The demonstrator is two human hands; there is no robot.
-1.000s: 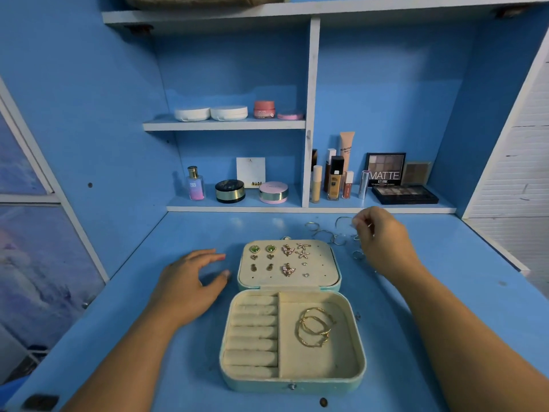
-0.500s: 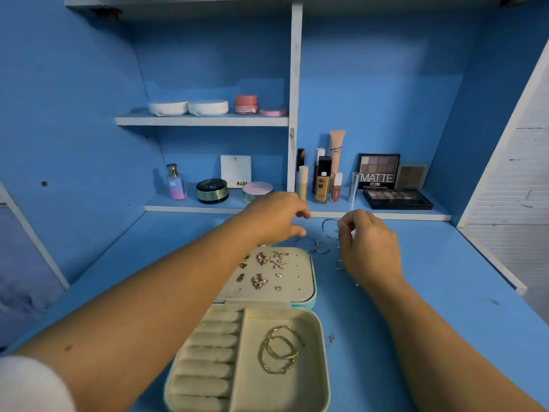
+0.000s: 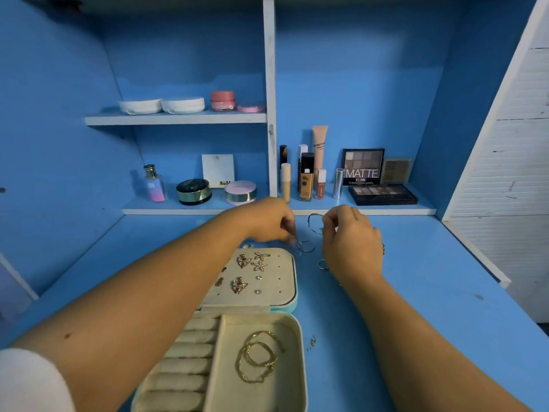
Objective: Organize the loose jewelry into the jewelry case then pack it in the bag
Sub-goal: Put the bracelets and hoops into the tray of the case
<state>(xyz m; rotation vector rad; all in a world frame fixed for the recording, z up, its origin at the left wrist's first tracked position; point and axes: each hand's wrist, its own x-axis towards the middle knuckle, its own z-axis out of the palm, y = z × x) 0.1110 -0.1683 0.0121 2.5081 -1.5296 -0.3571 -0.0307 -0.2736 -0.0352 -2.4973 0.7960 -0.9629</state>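
The mint jewelry case lies open on the blue desk. Gold bracelets sit in its right compartment, beside padded ring rolls. Several earrings are pinned on the lid panel. Behind the case, loose silver rings lie on the desk. My left hand reaches over the lid, and its curled fingertips pinch a silver ring. Just right of it, my right hand pinches a silver bangle. No bag is in view.
Another silver ring lies by my right wrist, and a tiny jewelry piece sits right of the case. Cosmetics fill the low shelf behind the hands: bottles, compacts and eyeshadow palettes. A white wall panel bounds the right side.
My left hand left the desk beside the case and reached across the lid to the silver rings. The right hand stayed at the rings. The view moved closer.
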